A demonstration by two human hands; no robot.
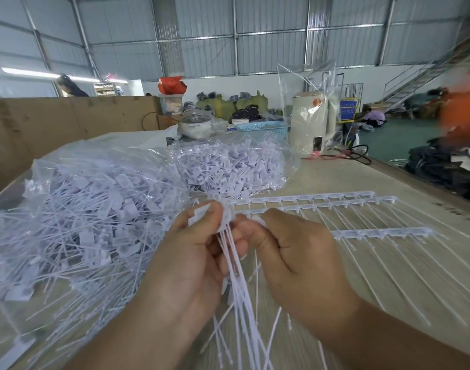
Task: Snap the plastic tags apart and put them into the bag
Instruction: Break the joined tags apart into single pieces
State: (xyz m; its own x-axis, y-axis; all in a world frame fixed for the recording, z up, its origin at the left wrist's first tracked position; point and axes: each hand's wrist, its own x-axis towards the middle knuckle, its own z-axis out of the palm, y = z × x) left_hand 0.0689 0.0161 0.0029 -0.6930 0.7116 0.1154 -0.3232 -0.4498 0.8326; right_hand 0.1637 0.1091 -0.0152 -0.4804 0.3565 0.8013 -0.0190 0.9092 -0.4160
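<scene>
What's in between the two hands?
In the head view, a bunch of white plastic tags sits between the left hand and right hand; both pinch it, tails hanging down.

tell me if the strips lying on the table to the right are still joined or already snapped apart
Still joined. The tag strips on the table lie as unbroken rows, tag heads side by side.

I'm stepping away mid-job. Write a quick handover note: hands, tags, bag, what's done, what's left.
Left hand grips a bunch of separated tags, tails hanging down.
Right hand pinches the end of a joined strip at the left hand.
Joined strips lie on the table to the right.
Done: the clear bag on the left holds many loose tags.
Left: snap the remaining strips, bag the held bunch.
</scene>
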